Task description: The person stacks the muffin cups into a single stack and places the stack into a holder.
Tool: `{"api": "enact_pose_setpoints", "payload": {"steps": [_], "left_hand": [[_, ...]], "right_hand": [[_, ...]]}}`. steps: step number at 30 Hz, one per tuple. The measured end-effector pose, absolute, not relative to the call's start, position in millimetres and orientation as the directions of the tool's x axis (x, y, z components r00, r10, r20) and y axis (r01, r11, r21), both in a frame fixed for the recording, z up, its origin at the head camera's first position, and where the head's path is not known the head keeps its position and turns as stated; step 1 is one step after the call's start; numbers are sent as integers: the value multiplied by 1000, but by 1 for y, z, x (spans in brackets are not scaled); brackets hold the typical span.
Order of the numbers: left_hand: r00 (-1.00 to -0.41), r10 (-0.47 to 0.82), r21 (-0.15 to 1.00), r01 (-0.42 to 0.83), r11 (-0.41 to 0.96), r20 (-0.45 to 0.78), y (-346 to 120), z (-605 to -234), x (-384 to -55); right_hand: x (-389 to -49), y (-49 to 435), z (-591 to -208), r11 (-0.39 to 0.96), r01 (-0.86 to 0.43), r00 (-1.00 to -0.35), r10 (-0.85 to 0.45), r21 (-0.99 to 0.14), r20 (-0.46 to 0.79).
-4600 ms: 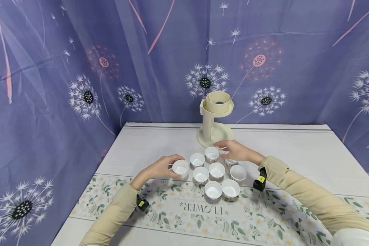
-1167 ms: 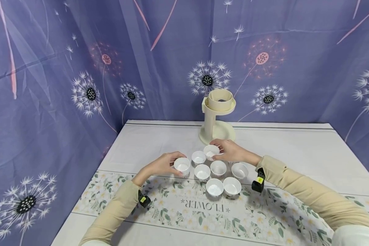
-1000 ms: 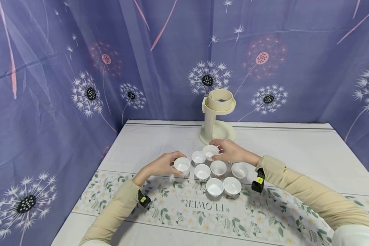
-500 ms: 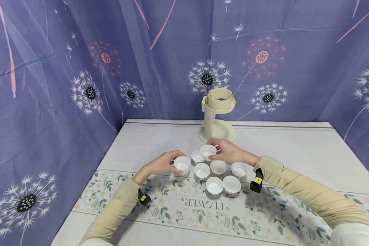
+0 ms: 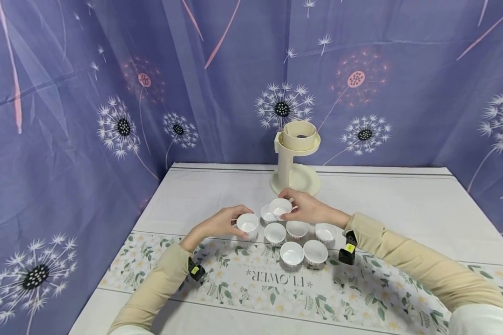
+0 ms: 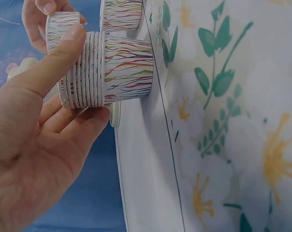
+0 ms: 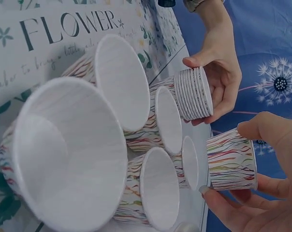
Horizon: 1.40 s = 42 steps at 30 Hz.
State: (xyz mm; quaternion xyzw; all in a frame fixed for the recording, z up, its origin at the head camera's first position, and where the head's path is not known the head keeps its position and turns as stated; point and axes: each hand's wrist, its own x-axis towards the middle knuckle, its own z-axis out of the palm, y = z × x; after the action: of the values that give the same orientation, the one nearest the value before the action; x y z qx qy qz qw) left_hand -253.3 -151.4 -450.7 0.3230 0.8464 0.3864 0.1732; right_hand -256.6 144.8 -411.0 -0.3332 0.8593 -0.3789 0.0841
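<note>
My left hand [image 5: 220, 222] grips a stack of nested paper baking cups [image 6: 122, 67], thumb on one side and fingers on the other. Many white rims show, and wavy coloured lines run round the outermost cup. The stack stays close to the table at the left of the group. My right hand [image 5: 312, 208] pinches a single paper baking cup [image 7: 231, 162] by its sides. That cup is raised, mouth up, partly over a standing cup [image 5: 268, 214]. Several more white-lined cups, such as this front one [image 5: 291, 254], stand mouth up between and below the hands.
A cream stand [image 5: 284, 167] with a round base and a funnel-like ring [image 5: 299, 136] on top is just behind the right hand. The white table [image 5: 218, 181] carries a floral printed strip. A purple dandelion curtain [image 5: 234, 93] hangs behind and at the left.
Since the earliest frame, my right hand has taken hold of the back cup. Over the last second it carries that cup a little left, towards the stack. The left hand barely moves.
</note>
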Motion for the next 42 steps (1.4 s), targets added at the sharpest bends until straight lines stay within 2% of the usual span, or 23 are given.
{"api": "enact_pose_setpoints", "payload": {"steps": [9, 20, 28, 42], "left_hand": [[-734, 678, 763, 413, 497, -44, -152, -452, -253], [-728, 685, 777, 407, 481, -43, -151, -451, -252], [-723, 689, 769, 413, 488, -49, -151, -450, -254], [-729, 681, 772, 399, 494, -59, -151, -450, -253]], "right_hand": [[-252, 138, -405, 446, -519, -741, -660, -729, 124], [-250, 134, -406, 453, -542, -720, -685, -708, 112], [-250, 131, -405, 406, -591, -677, -719, -697, 155], [-247, 124, -404, 350, -596, -628, -764, -722, 148]]}}
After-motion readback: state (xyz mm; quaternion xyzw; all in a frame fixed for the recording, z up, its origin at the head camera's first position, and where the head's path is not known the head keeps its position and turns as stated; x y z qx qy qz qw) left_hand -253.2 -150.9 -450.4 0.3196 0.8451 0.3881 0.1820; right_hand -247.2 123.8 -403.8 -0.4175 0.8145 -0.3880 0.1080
